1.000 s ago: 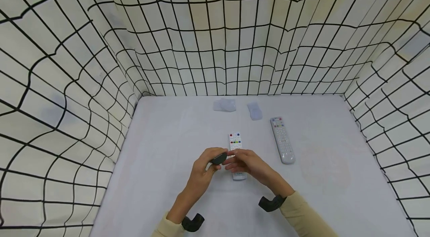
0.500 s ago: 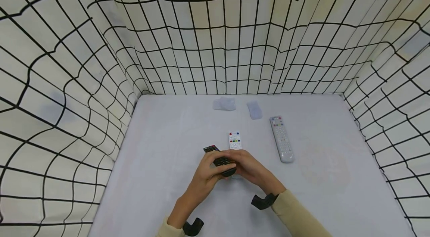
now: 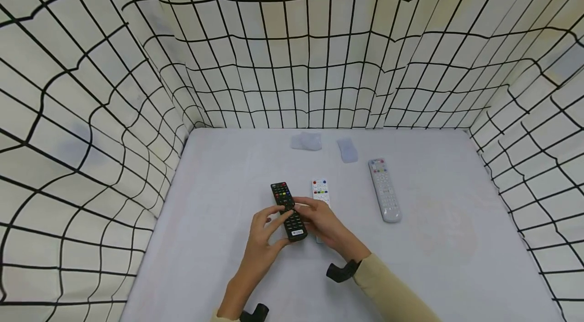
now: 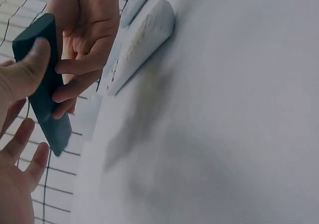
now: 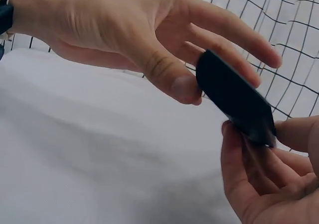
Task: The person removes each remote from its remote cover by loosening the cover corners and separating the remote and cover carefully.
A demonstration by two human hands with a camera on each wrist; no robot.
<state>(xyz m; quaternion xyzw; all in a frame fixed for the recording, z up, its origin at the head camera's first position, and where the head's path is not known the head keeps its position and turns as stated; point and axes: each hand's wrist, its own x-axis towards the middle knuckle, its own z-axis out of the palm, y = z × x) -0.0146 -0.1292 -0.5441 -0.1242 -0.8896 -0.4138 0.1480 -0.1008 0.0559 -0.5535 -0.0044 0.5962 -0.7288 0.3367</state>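
Between both hands, raised over the white table (image 3: 219,175), is a black remote control (image 3: 280,192), its buttons facing up in the head view. My right hand (image 3: 326,223) pinches its right side; the right wrist view shows thumb and fingers on opposite faces. My left hand (image 3: 262,243) loosely holds the lower part, thumb at the bottom corner and fingertips over the buttons. Two left-hand fingers (image 4: 37,167) spread away from it in the left wrist view. A white remote control (image 3: 320,190) lies beneath, partly hidden by the right hand.
A larger grey remote control (image 3: 385,192) lies to the right on the table. Two small pale, folded pieces (image 3: 306,141) (image 3: 348,150) rest near the far edge. White walls with black netting (image 3: 292,58) enclose the back and both sides.
The black remote control has turned from end-on to face-up, its top swinging up and left. The right hand has moved left onto its side; the left-hand fingers have loosened and shifted slightly left.
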